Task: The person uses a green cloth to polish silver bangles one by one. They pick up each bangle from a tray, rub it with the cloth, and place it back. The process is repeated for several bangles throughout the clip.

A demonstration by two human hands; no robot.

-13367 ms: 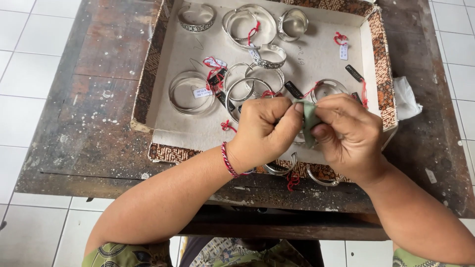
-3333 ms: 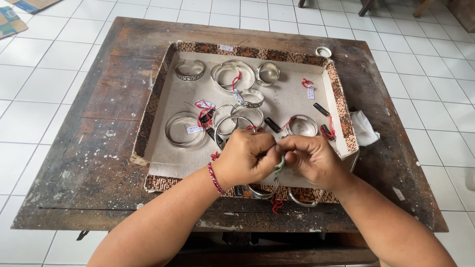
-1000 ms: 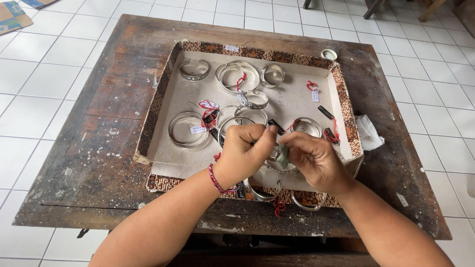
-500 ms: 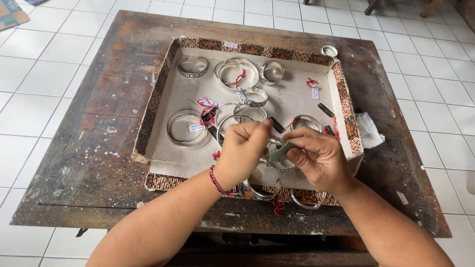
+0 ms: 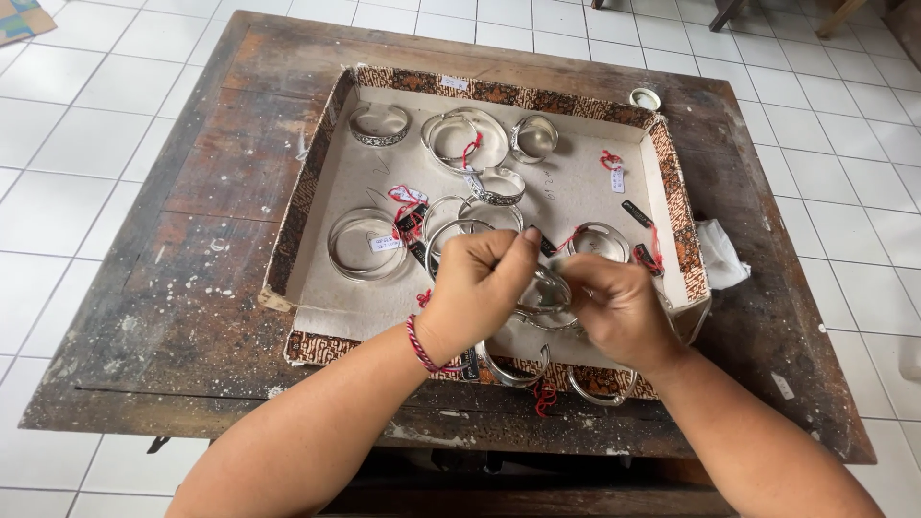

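White floor tiles surround the worn wooden table (image 5: 144,288) I'm looking down on; its shallow cardboard tray (image 5: 331,317) holds silver bangles, some with red-string tags. At six o'clock in the tray, my left hand (image 5: 475,288) and right hand (image 5: 619,312) meet, fingers pinched together around one silver bangle (image 5: 545,293).

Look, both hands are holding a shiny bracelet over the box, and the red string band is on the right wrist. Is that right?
Nearly. The red string band is on the left wrist, as the head view shows. Both the left hand and right hand do hold the silver bracelet over the box.
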